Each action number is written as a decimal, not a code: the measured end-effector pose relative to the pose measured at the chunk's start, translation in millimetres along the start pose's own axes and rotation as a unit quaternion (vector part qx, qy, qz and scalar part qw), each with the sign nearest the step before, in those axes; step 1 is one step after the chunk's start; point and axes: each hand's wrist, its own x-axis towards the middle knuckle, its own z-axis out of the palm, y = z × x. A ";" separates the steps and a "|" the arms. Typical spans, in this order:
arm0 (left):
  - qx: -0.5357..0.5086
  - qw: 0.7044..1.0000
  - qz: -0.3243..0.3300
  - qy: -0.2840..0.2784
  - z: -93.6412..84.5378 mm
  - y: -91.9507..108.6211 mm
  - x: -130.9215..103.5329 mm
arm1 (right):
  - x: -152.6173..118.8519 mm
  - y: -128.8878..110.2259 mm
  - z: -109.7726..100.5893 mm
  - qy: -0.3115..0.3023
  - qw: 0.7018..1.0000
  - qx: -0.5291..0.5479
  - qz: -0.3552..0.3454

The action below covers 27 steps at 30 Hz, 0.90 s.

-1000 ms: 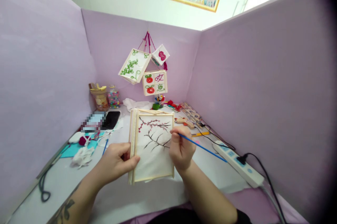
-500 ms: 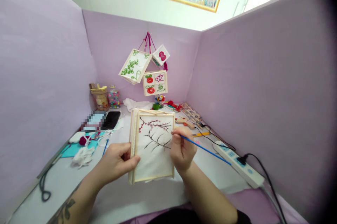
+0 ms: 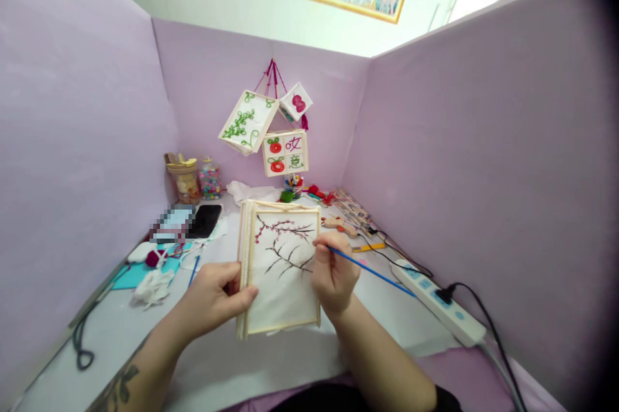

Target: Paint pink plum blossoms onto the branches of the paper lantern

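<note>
A wooden-framed white panel (image 3: 285, 299) stands tilted in front of me, painted with dark branches and small red blossoms along the top one. Its left side is gripped by my left hand (image 3: 220, 296), thumb on the front edge and the other fingers behind. My right hand (image 3: 334, 273) pinches a thin blue brush (image 3: 372, 271) near its tip end, close to the panel's right edge. The brush's handle slants down to the right; its tip is mostly hidden by my fingers.
Decorated panels (image 3: 249, 122) hang at the back. A power strip (image 3: 438, 302) with a black plug and cables lies right. On the left are a phone (image 3: 206, 221), crumpled tissue (image 3: 152, 288), red yarn (image 3: 155, 258), a bead jar (image 3: 209, 180) and a tub (image 3: 184, 181).
My right hand has shifted slightly left with the brush, whose handle end now sits a little further left and higher. My left hand and the panel have not visibly moved.
</note>
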 end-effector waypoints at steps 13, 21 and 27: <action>-0.003 1.000 -0.004 -0.004 0.6 -1.3 -0.3 | -0.4 0.3 1.2 0.020 1.000 -0.018 -0.001; -0.008 1.000 -0.003 -0.004 -0.3 -0.9 -1.1 | 1.2 -0.5 0.8 0.004 1.000 -0.030 0.002; -0.007 1.000 -0.007 -0.003 0.0 -0.6 -0.3 | 2.2 -0.8 0.5 0.003 1.000 -0.031 -0.003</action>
